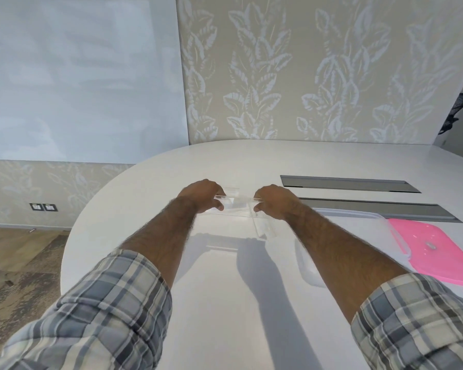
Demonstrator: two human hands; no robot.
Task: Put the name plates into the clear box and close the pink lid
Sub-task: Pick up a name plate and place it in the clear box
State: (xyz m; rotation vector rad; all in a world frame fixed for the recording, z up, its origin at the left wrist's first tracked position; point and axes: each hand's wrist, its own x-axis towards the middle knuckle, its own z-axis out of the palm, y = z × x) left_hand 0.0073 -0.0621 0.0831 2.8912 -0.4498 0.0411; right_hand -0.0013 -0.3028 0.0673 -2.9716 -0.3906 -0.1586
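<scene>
Both the left hand (205,196) and right hand (274,200) gripped clear name plates (237,202) above the counter (225,303); clear box (385,222) seemingly unfilled, pink lid (433,252) off.

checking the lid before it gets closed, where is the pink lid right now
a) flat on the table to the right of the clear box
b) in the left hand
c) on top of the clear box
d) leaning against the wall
a: the pink lid lies flat on the table, just right of the clear box, while both the left hand and right hand hold a clear name plate.
</scene>
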